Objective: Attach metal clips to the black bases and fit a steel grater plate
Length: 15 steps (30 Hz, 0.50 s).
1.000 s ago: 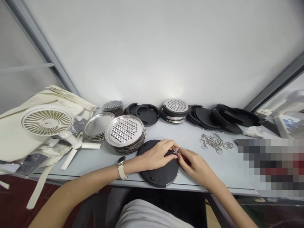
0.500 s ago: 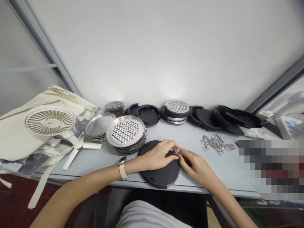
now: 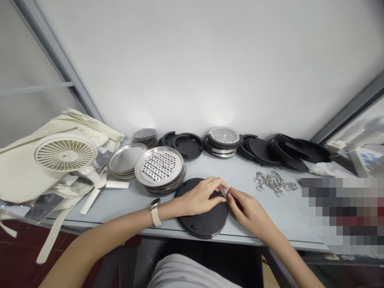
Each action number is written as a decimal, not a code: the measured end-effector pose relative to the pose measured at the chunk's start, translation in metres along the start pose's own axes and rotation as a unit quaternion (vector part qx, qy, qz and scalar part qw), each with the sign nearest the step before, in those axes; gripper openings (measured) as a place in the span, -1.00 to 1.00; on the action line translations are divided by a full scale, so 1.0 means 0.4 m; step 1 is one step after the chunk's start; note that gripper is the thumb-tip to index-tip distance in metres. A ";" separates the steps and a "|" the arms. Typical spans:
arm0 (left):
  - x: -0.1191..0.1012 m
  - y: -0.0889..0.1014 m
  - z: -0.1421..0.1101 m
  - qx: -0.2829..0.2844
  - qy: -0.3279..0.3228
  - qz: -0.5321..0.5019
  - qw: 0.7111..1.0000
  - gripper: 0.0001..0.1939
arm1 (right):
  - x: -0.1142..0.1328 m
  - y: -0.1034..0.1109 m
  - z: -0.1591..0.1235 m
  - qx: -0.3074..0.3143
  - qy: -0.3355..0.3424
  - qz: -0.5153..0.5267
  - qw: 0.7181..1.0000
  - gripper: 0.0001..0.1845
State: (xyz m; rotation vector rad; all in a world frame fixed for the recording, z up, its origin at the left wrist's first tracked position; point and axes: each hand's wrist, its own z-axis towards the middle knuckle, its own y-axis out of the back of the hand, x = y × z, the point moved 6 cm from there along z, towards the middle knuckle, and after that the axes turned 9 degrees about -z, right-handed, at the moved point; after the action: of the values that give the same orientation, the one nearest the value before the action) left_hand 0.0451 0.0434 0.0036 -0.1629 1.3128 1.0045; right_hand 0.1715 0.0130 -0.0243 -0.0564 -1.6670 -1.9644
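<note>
Thumb and fingers of the bare left hand (image 3: 199, 196) close on a small silver wire-like metal clip (image 3: 221, 193), near the right-hand rim of a flat round black disc (image 3: 204, 220); the bare right hand (image 3: 247, 210) meets it there, thumb and forefinger tips drawn in beside the clip, though what lies between them is too small to tell. Under the left hand, the disc lies flat on the pale grey table (image 3: 297, 218), close to its front edge, a shiny metal edge showing along its lower right side; a round-faced wristwatch with a cream strap (image 3: 155, 211) sits on the left wrist.

Just beyond the disc, to the left, stands a stack of round silver metal grater plates (image 3: 160, 166); beside it is a stack of plain-looking round silver metal plates (image 3: 127, 158); further left, a white round handheld fan (image 3: 66, 154) stands before a cream fabric bag (image 3: 15, 172). To the right of the hands lies a loose heap of silver metal clips (image 3: 273, 182); along the back wall, black round shallow trays (image 3: 188, 145), a stack topped by a perforated silver disc (image 3: 224, 135) and overlapping black round pieces (image 3: 264, 150) form a row.
</note>
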 end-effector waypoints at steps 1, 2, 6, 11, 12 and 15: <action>0.000 0.000 0.000 0.000 -0.001 0.002 1.000 -0.73 | -0.001 0.000 0.000 -0.001 -0.002 0.000 1.000 -0.72; -0.001 0.000 0.000 0.001 -0.003 0.004 1.000 -0.73 | -0.001 0.001 -0.001 -0.002 -0.003 -0.001 1.000 -0.72; 0.000 0.001 0.000 0.000 -0.003 0.006 1.000 -0.73 | -0.004 0.002 -0.001 -0.008 -0.009 -0.005 1.000 -0.71; 0.005 -0.001 0.000 0.001 0.002 0.006 1.000 -0.73 | -0.007 0.002 0.000 -0.008 -0.014 0.000 1.000 -0.72; 0.006 -0.002 0.000 0.000 0.002 0.006 1.000 -0.73 | -0.007 0.002 0.001 -0.008 -0.013 0.003 1.000 -0.72; 0.006 -0.002 0.000 -0.001 0.004 0.004 1.000 -0.73 | -0.003 0.005 0.003 -0.009 0.000 0.015 1.000 -0.73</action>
State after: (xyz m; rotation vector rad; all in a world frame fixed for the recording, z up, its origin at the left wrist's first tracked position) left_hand 0.0455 0.0441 0.0010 -0.1633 1.3214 1.0132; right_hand 0.1730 0.0145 -0.0228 -0.0885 -1.6403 -1.9561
